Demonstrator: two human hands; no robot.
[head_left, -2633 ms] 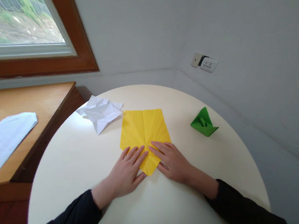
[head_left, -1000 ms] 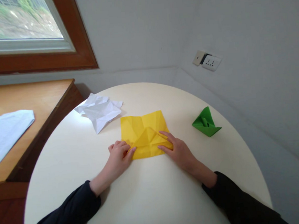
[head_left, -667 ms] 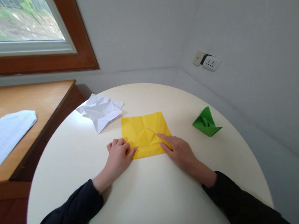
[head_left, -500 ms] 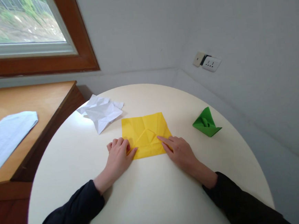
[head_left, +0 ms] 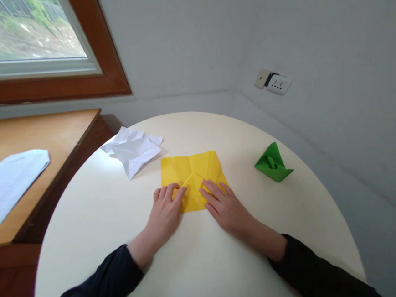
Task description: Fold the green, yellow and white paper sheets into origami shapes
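Note:
A creased sheet of yellow paper [head_left: 206, 164] lies on the white round table [head_left: 193, 258], with fold lines rising to a peak near its middle. My left hand [head_left: 167, 212] is on its near left part. The fingers there are curled and the thumb sits close to the index finger, closed on the paper. From the right, my right hand [head_left: 225, 206] rests on the sheet with its fingers stretched out and slightly apart, the tips near the central folds. Both hands cover parts of the sheet's near half.
Crumpled, folded white paper [head_left: 134, 149] lies at the table's back left. A green folded paper piece [head_left: 273, 163] stands toward the right edge. On the left, a wooden desk [head_left: 69, 126] holds white papers [head_left: 12, 181]. Behind are a wall socket [head_left: 278, 83] and a window.
My left hand has moved right and inward over the yellow paper. My right hand has shifted slightly left, its fingers now spread flatter on the sheet.

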